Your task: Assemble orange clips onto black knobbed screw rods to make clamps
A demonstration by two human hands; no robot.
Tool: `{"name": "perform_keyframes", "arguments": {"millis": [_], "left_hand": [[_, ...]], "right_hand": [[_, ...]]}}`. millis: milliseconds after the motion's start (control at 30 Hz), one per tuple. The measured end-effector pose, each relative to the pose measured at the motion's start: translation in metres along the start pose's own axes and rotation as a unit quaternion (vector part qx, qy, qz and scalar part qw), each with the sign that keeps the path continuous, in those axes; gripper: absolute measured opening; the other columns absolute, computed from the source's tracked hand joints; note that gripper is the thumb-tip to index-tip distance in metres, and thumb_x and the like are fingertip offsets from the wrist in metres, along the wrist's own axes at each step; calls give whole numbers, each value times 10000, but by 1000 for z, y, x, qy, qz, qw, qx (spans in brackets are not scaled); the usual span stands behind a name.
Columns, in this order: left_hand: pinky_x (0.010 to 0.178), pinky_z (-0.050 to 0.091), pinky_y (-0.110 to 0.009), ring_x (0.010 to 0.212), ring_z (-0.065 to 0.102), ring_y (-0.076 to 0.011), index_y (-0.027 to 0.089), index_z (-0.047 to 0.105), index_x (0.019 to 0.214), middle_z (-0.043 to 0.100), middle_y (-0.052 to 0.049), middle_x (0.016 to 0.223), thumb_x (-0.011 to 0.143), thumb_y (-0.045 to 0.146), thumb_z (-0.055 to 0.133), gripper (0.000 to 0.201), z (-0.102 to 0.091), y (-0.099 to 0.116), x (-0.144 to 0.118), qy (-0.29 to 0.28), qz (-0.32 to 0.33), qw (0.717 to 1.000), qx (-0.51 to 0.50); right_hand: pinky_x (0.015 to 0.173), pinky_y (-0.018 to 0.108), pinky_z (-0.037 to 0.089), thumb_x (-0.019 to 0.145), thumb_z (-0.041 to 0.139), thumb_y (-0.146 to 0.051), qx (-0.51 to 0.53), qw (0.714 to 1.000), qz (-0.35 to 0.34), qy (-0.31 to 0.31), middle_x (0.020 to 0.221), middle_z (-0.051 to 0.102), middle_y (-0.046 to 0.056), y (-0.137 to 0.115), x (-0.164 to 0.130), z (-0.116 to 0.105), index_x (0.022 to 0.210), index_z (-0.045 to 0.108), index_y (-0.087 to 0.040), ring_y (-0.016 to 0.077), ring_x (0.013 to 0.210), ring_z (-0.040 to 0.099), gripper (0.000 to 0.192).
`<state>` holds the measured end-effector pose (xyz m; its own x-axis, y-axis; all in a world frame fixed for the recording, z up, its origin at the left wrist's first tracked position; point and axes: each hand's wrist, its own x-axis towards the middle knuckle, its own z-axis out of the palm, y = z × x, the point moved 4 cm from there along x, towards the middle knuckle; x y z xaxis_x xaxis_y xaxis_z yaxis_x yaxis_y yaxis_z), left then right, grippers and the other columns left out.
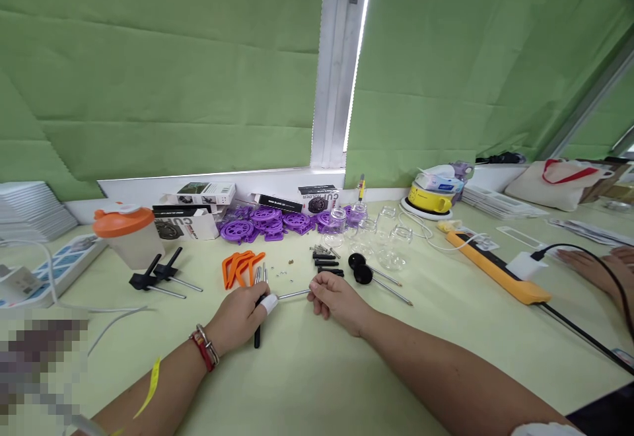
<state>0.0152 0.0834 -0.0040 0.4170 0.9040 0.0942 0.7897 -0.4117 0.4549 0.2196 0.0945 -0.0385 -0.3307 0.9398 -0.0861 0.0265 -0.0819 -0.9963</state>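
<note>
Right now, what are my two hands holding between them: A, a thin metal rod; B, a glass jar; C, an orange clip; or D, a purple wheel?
A: the left hand and right hand each pinch an end of a thin metal rod, while the purple wheels lie untouched farther back.

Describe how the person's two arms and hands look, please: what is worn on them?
Both forearms are bare, without sleeves. The left hand has a white cover on one fingertip, and its wrist carries a red band and a metal bracelet. A yellow strip hangs by the left forearm. The right hand wears nothing visible.
</note>
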Motion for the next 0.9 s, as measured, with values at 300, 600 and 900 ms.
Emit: {"name": "perform_keyframes", "arguments": {"millis": [300,600,900], "left_hand": [[546,277,-273,594,488,-168,200,531,822,559,-10,652,902,371,345,265,1,-1,0,-1,0,1000,-1],[547,281,-274,593,493,-169,205,527,818,557,-8,650,903,371,341,264,2,-2,0,-2,1,1000,5],[561,291,-281,605,497,-174,201,533,825,570,-15,666,906,380,334,280,1,-2,0,-7,-6,1000,1]], "right_hand": [[453,213,357,789,585,-399,13,1000,-4,-14,722,611,10,-2,-1,0,787,495,-181,83,524,501,235],[480,226,364,835,515,-499,-15,1000,2,-16,592,565,-8,2,0,-1,765,531,-175,87,492,466,332],[474,228,359,852,492,-494,-28,1000,10,-7,562,552,-8,1,1,-1,742,537,-166,83,466,449,349]]}}
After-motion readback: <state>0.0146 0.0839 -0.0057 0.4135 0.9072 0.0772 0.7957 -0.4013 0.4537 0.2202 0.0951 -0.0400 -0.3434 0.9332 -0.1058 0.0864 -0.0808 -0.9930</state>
